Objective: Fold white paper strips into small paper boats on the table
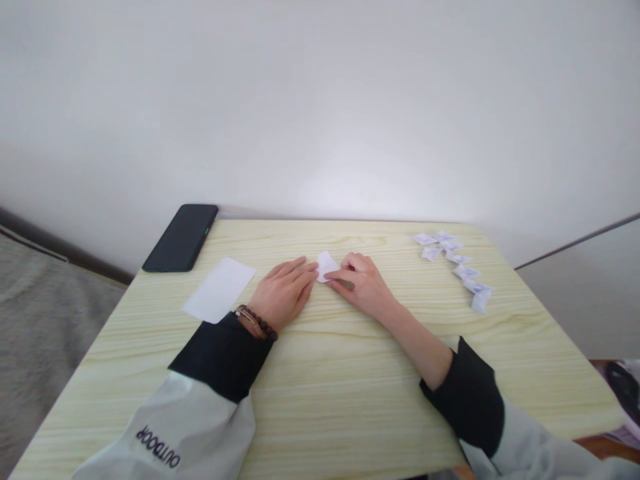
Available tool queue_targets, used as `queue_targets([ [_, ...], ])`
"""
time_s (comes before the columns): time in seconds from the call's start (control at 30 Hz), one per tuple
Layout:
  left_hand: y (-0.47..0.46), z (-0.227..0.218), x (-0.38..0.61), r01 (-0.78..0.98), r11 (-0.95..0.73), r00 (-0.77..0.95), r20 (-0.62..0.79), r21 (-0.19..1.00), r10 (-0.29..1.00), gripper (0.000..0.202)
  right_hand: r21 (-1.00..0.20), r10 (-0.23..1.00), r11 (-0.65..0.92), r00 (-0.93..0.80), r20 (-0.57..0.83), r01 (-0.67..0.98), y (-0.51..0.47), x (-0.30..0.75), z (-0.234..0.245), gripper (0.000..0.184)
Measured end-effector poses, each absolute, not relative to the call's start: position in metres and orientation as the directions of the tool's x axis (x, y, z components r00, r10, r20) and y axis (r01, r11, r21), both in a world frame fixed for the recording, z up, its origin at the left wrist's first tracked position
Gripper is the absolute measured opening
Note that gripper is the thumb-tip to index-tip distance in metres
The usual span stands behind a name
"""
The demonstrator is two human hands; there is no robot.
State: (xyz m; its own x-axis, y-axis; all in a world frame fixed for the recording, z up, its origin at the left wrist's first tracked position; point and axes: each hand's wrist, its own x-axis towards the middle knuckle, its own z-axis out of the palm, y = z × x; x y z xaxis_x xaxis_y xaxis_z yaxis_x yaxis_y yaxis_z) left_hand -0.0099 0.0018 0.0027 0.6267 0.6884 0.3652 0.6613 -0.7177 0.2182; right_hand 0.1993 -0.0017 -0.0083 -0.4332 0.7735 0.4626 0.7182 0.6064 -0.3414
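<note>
A small white folded paper piece [326, 264] lies on the light wooden table [350, 387], between my two hands. My left hand [284, 292] rests flat, fingers stretched out, its fingertips pressing the paper's left edge. My right hand [361, 281] has its fingers curled and pinched on the paper's right side. A beaded bracelet sits on my left wrist.
A blank white sheet [219, 289] lies left of my left hand. A black phone [182, 237] rests at the table's far left corner. Several small folded paper shapes [456, 261] lie in a row at the far right. A white wall stands behind the table.
</note>
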Motion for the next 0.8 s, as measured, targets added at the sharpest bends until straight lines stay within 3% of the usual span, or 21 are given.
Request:
queue_targets([
  [0.4,0.0014,0.0053,-0.0090,0.650,-0.739,0.661,0.347,0.178,0.665,0.034,-0.600,0.841,0.536,-0.307,0.446,0.594,0.0004,0.2005,-0.0061,0.017],
  [0.8,0.0018,-0.0005,-0.0119,0.625,-0.767,0.691,0.353,0.146,0.630,0.035,-0.569,0.874,0.476,-0.291,0.388,0.671,0.0043,0.1996,-0.0054,0.018],
])
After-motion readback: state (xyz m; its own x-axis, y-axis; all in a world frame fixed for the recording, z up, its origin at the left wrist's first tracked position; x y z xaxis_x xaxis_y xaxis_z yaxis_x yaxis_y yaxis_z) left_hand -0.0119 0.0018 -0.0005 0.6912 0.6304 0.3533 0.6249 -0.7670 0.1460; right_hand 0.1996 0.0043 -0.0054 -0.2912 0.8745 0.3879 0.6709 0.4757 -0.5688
